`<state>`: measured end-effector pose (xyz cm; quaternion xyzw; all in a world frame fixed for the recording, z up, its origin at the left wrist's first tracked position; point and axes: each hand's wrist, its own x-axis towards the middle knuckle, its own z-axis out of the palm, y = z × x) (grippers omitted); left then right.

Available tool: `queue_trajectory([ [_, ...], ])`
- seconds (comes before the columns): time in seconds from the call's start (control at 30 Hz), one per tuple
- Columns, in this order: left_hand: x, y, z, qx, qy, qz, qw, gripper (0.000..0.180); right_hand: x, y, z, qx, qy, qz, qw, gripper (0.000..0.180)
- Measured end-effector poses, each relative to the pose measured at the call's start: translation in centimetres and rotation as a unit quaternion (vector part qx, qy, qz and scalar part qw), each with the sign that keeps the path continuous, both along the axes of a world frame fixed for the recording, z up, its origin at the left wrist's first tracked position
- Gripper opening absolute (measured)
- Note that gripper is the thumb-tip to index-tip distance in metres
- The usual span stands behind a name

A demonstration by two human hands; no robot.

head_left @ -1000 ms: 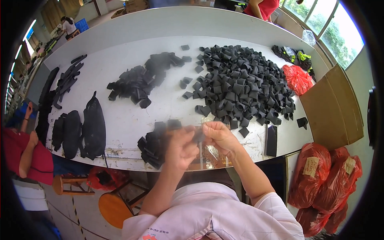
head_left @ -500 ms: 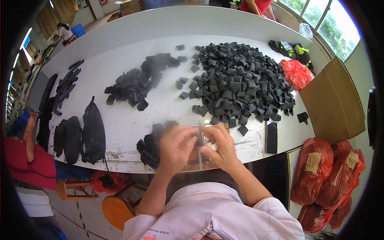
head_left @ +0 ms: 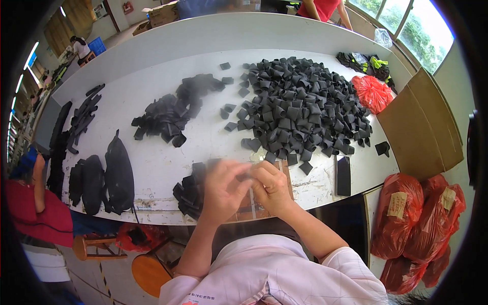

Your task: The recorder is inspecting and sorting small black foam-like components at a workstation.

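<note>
My left hand and my right hand meet at the near edge of the table, fingertips almost touching. Between them a small dark fabric piece shows only in part; the fingers cover the rest. My right fingers are pinched together around it. Motion smears the left fingertips, which curl toward the same piece. Under the hands lies a brown board with clear tape. Beside my left hand is a small heap of black fabric pieces. A large pile of folded black fabric loops spreads beyond my right hand.
Another black heap lies farther left, near black bundles and strips. A phone-like black slab, red bag and cardboard sheet are on the right. Wooden stools stand below; a person in red is at left.
My right fingers have closed in toward the left hand, and the two hands are nearer each other. The dark piece that showed upright between them is now mostly covered.
</note>
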<state>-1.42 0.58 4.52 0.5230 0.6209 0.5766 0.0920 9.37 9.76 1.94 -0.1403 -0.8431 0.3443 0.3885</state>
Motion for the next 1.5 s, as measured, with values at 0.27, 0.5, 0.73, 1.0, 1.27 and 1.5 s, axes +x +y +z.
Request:
queue_trajectory([
  [0.27,-0.4,-0.8,-2.4,0.105,-0.397,-0.017,0.912,0.010,-0.1,-0.7,2.7,-0.068,-0.020,0.024,0.997,0.016],
  [0.5,-1.0,-1.2,-3.1,0.181,-0.571,-0.125,0.791,0.014,-0.2,-0.5,3.0,0.032,-0.002,-0.010,0.999,0.013],
  [0.73,0.1,0.3,-1.5,0.188,-0.492,-0.071,0.847,0.014,0.8,-0.2,2.4,-0.251,0.026,-0.023,0.967,0.017],
  [1.0,0.2,-0.7,-3.7,0.133,-0.426,-0.001,0.895,0.013,0.3,-0.2,2.5,-0.094,-0.034,0.009,0.995,0.020],
  [1.27,0.1,-1.0,-4.0,0.174,-0.530,-0.069,0.827,0.011,0.0,-0.3,2.9,-0.115,-0.043,0.015,0.992,0.012],
  [1.5,0.3,-1.1,-2.5,0.074,-0.355,0.013,0.932,0.014,0.0,-0.6,0.6,-0.035,-0.005,-0.018,0.999,0.009],
])
